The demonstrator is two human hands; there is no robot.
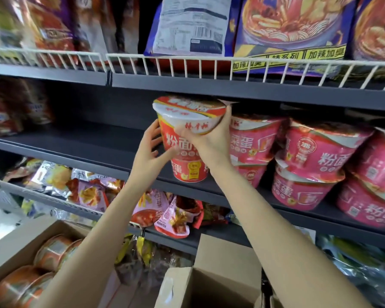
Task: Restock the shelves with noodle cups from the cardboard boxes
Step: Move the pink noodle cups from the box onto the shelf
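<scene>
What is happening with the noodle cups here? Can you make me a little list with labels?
place: shop shelves
top cup: red noodle cup, tilted, on top of another red cup on the middle shelf
right hand: grips the top cup's rim
left hand: fingers straight, against the cup's side
neighbours: pink cups stacked in twos to the right
box: cardboard box lower left, more cups inside
shelf above: big noodle bags
</scene>
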